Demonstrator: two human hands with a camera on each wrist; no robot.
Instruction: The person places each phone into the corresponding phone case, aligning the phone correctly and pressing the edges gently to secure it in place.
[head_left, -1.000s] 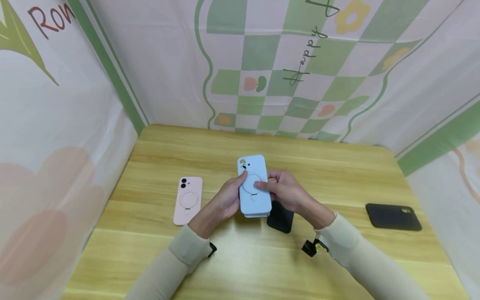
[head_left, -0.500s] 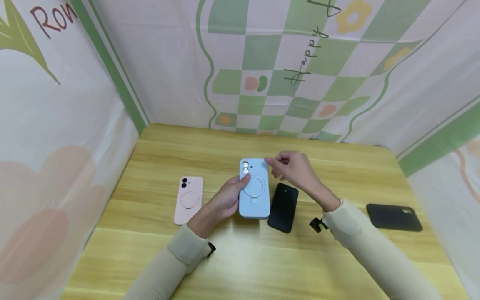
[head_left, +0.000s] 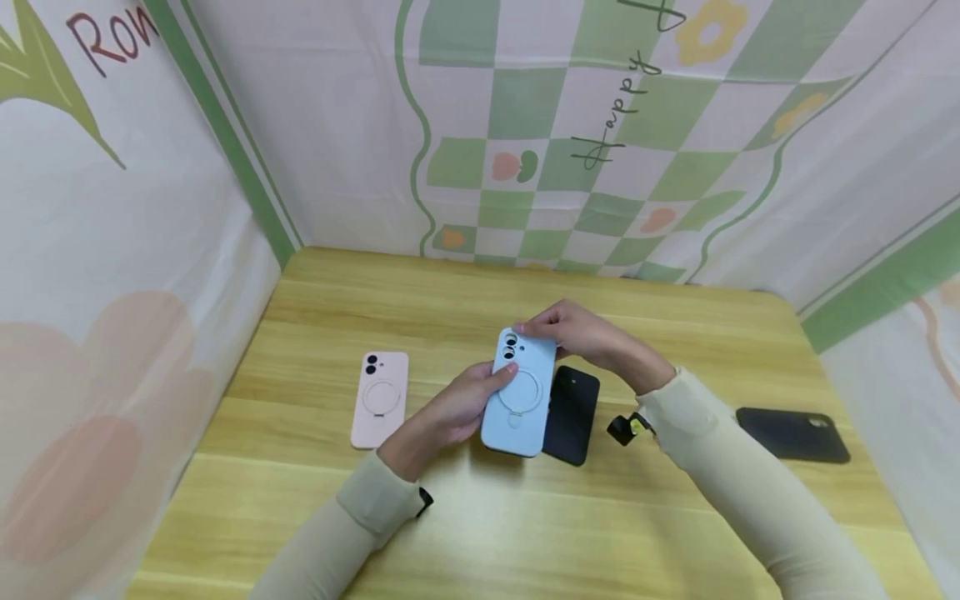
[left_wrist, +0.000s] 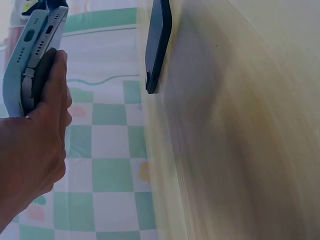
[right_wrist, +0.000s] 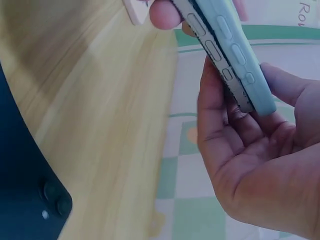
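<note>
A light blue phone case with a ring on its back is held above the table in both hands. In the left wrist view, a silver-edged phone lies against the case's inner side, its bottom end showing ports. The right wrist view shows a narrow dark gap between the phone's buttoned side and the case wall. My left hand grips the pair from the left, thumb on the case's back. My right hand pinches the case's top end, thumb near the camera cutout.
A black phone lies on the wooden table, just right of and below the held case. Left of the hands lies a pink phone with a ring on its back. A black phone case lies at far right.
My right hand has gone from the case's ring to its top right corner, then onto the top edge. The held case has shifted right and tilted slightly, overlapping the black phone.
</note>
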